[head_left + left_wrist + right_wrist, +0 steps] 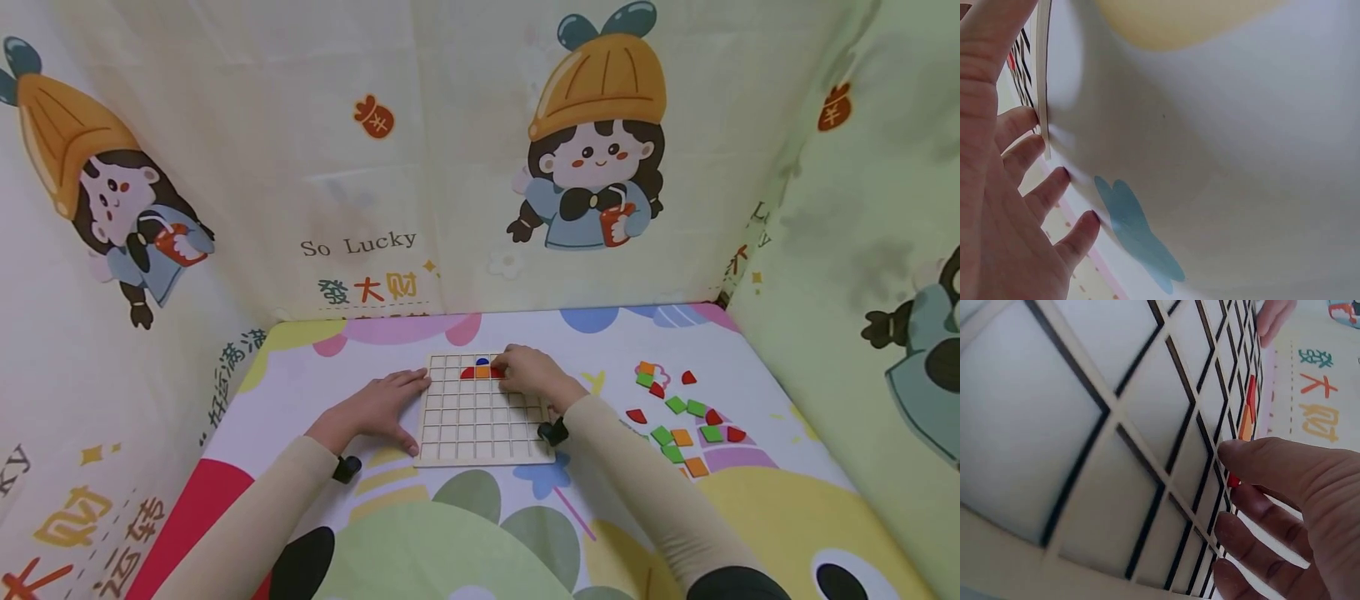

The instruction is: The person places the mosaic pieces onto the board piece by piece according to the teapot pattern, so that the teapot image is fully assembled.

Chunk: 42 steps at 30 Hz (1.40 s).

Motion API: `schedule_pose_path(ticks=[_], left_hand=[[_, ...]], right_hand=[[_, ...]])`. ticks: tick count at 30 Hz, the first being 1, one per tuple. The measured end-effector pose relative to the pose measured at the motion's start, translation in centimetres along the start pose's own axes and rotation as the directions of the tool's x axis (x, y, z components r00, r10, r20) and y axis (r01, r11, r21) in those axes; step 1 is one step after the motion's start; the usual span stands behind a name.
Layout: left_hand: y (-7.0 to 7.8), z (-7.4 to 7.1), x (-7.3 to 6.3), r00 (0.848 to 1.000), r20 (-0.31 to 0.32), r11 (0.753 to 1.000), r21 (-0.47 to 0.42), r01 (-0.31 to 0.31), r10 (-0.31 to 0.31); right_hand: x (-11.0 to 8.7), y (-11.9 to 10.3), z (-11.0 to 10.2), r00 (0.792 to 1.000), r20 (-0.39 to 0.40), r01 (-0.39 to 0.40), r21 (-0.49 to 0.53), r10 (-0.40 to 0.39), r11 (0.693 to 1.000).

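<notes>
Head view: board (486, 425), mostly unfilled
Placed: blue half-circle (482, 362), orange square (482, 372), red wedge (467, 373)
Off-board: loose tiles (682, 437)
Left hand (378, 410): grip wide, touching board
Right hand (534, 377): pinching second red wedge (1233, 480)

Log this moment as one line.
Left hand: touching grid board, left edge | Right hand: pinching red piece | In grid: orange square, blue piece | Right of board: loose pieces

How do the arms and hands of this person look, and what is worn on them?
A plain beige left sleeve and matching right sleeve reach toward the wrists. The left hand and right hand wear no gloves. A small black device sits at each wrist.
</notes>
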<state>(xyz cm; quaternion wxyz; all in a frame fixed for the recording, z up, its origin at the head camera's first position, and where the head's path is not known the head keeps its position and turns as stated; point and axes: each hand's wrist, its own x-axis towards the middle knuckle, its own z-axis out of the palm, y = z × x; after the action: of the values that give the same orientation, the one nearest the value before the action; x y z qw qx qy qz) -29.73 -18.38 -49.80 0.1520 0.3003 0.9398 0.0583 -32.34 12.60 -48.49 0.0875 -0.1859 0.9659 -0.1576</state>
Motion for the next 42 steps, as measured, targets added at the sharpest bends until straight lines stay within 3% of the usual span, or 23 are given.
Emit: schedule_pose_path(ticks=[5,14,42], left_hand=[[-0.1,0.0,0.0,1.000,0.002,1.000,-0.002,-0.002,0.002],[0.3,-0.2,-0.1,1.000,0.007,1.000,-0.012,0.003,-0.003],[-0.1,0.0,-0.1,1.000,-0.001,1.000,-0.003,0.002,-0.002]], right_hand=[[-0.2,0.1,0.1,1.000,-0.009,0.015,-0.029,-0.015,0.999],[-1.9,1.5,-0.8,0.997,-0.079,-0.021,0.059,0.025,0.998],[-13.9,10.1,-4.9,0.996,-0.088,-0.007,-0.107,-0.003,0.994]])
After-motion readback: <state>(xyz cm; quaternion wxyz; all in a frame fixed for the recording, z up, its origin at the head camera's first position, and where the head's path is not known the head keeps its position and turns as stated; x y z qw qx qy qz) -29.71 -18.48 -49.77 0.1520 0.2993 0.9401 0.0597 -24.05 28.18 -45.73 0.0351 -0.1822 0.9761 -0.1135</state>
